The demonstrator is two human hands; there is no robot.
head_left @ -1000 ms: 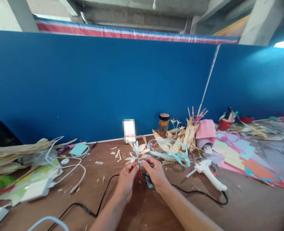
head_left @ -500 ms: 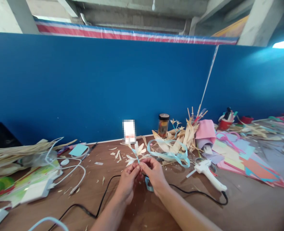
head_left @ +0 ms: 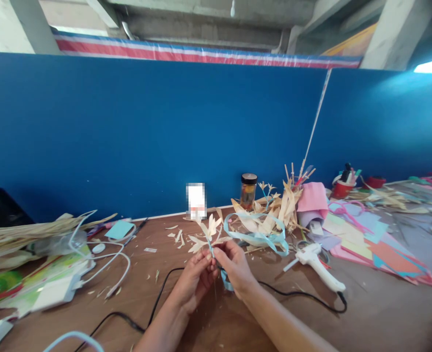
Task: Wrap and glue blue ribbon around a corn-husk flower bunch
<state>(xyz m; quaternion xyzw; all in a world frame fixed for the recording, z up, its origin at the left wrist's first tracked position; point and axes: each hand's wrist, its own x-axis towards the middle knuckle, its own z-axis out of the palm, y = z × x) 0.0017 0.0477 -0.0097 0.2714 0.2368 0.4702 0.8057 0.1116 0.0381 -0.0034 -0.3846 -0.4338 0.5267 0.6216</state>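
Because the pale flower looks to be made of thin dried leaf, I judge it very light, with petals that are brittle and easily creased. From the head view I see it held over the middle of the brown table, petals on the far side of the hands, its light-blue stem running down to the fingertips. The left hand and the right hand are close together, thumbs and fingers pinching that stem just below the petals; how hard they squeeze I cannot tell. I reckon the stem is the stiffer part and the right place to hold, since pressing the petals could crack or fold them. Its covering looks smooth, so a slack pinch might slip. Just beside the right hand shows a loop of blue ribbon; I cannot tell whether it joins the stem.
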